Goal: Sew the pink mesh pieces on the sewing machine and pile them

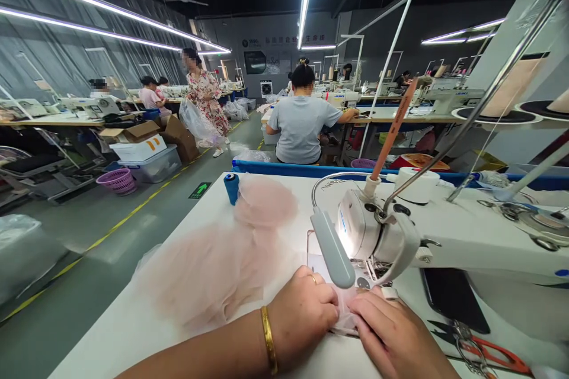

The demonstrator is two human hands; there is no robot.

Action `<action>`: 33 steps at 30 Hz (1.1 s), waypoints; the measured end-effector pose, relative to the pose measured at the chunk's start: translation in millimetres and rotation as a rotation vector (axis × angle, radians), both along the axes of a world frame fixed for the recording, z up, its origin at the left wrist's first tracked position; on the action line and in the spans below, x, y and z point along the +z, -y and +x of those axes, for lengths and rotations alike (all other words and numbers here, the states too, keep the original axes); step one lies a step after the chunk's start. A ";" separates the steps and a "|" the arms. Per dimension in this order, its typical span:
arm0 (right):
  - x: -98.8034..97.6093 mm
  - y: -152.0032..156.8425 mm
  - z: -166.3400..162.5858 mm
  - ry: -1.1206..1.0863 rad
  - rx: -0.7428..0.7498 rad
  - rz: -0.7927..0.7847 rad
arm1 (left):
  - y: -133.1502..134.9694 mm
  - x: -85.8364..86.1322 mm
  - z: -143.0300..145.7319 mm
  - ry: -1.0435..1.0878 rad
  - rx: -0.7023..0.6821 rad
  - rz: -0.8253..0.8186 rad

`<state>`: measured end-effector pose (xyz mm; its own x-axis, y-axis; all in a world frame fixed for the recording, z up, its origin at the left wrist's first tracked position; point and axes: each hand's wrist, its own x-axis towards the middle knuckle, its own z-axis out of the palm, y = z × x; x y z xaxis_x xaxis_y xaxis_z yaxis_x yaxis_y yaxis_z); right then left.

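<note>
Between my two hands, at the needle area of a white sewing machine (355, 225), lies a small piece of sheer pale pink fabric (345, 308). My left hand (304, 314), with a gold bracelet and a ring, is closed on the fabric's left side, its fingers curled. From the right, my right hand (389, 328) pinches the same fabric close to the presser foot; its fingertips partly hide it. A grey lamp (334, 249) hangs above and covers part of the sewing spot. More sheer pink fabric (200, 272) is spread in loose layers left of my hands.
A blue thread spool (231, 188) stands at the table's far edge. Right of my hands lie a black phone (453, 299) and orange-handled scissors (493, 355). A thread stand's metal rod (471, 112) crosses the upper right. A person in grey (302, 124) sits ahead; another walks the aisle.
</note>
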<state>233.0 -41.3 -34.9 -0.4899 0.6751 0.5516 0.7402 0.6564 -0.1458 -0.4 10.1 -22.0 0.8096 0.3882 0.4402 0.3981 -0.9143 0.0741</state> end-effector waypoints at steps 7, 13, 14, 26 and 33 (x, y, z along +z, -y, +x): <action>-6.5 -4.0 1.3 0.001 -0.031 -0.004 | -5.7 -3.1 0.4 -0.057 0.081 -0.045; -0.6 -5.3 -4.6 -0.025 -0.037 0.007 | -16.4 -5.6 0.9 -0.096 0.094 -0.167; -0.7 -4.9 -4.4 -0.026 -0.031 0.016 | -16.6 -5.2 0.6 -0.093 0.097 -0.173; -13.1 -5.6 5.1 0.054 0.005 0.004 | -21.0 -8.1 0.9 -0.044 0.010 -0.201; -9.9 -9.7 0.8 0.051 -0.028 0.040 | -19.5 -9.1 3.1 0.000 0.092 -0.258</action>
<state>233.8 -31.6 -44.8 -0.4989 0.6670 0.5533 0.7645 0.6395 -0.0817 2.7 29.6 -31.1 0.7658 0.5594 0.3172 0.4787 -0.8253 0.2997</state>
